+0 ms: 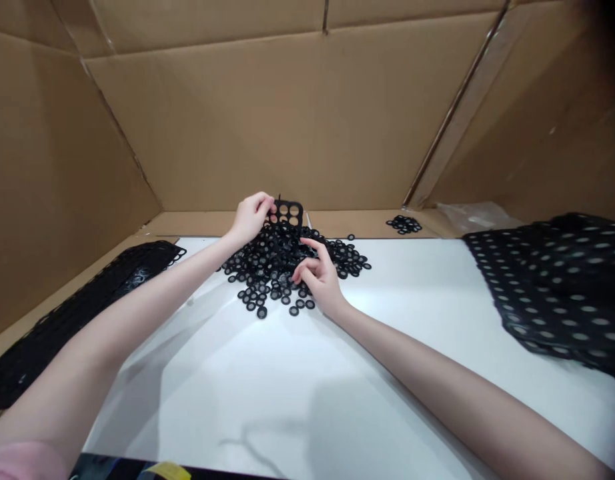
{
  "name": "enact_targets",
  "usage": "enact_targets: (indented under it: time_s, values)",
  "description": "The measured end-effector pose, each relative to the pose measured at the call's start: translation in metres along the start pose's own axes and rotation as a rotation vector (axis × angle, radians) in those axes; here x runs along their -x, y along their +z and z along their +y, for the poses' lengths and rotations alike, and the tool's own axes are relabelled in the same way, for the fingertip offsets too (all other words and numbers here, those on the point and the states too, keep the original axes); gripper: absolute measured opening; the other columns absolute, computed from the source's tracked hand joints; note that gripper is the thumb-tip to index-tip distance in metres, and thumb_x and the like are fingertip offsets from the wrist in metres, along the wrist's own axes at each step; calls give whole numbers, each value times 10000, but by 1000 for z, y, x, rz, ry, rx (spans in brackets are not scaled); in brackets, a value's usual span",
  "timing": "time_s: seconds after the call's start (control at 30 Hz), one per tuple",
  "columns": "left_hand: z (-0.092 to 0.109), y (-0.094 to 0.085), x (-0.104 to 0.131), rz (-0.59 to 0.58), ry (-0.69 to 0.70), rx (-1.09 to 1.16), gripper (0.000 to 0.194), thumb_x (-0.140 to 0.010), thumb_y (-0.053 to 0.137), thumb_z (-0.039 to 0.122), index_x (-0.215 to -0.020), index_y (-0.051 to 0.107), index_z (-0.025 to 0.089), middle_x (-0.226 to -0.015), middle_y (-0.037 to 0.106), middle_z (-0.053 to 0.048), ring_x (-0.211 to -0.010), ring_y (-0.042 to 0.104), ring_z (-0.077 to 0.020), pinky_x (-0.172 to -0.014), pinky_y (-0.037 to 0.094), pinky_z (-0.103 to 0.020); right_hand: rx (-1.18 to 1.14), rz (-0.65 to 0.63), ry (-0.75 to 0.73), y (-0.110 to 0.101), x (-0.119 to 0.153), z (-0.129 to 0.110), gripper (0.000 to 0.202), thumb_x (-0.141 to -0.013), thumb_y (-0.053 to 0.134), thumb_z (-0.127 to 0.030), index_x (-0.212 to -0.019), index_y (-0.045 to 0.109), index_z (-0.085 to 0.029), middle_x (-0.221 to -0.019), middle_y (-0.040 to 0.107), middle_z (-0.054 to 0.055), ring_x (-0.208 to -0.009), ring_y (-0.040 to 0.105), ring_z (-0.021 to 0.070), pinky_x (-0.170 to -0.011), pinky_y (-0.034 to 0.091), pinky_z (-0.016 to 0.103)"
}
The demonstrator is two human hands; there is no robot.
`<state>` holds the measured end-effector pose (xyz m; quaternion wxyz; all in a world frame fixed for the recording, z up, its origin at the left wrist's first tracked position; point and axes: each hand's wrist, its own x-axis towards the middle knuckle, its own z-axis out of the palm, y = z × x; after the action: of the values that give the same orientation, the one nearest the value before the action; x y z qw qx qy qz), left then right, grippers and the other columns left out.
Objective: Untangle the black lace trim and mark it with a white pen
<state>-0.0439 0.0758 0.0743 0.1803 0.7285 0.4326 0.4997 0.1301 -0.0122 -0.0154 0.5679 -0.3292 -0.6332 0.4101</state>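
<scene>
My left hand (253,217) pinches the left edge of a small black perforated sheet (290,212) with rows of round holes. The sheet stands upright above a heap of black rings (267,257) with pale centres, and its lower part merges with the heap. My right hand (320,277) is at the right side of the heap, index finger stretched out and the other fingers loosely bent. I see nothing held in it, though its fingertips overlap the rings.
A stack of black perforated sheets (82,303) lies at left. A large black sheet with rows of pale dots (562,287) lies at right. Behind are a small ring cluster (404,225) and clear plastic (477,217). Cardboard walls (287,120) surround the white table (227,400).
</scene>
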Motion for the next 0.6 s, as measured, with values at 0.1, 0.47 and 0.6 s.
enact_targets:
  time_s: [0.1, 0.47, 0.6]
  values:
    - [7, 0, -33, 17, -121, 189, 277, -947, 467, 213, -685, 514, 137, -619, 577, 1, -539, 568, -74, -510, 378, -169, 181, -61, -97, 1, 4, -4, 451, -765, 503, -167, -1214, 483, -203, -616, 586, -66, -561, 551, 111, -632, 468, 253]
    - [113, -52, -73, 255, 225, -16, 265, -992, 389, 242, -799, 471, 80, -758, 548, 44, -667, 650, -13, -612, 413, -77, 369, -299, -283, 2, 6, 0, 352, -712, 512, -101, -1040, 599, -195, -671, 594, -33, -577, 544, 104, -603, 446, 221]
    - [143, -103, -66, 449, 580, 2, 218, -991, 362, 167, -804, 442, 88, -695, 508, 74, -557, 590, 38, -554, 395, -40, 381, -324, -274, 2, 5, 3, 307, -700, 505, -95, -968, 623, -188, -651, 594, -32, -560, 538, 103, -593, 436, 219]
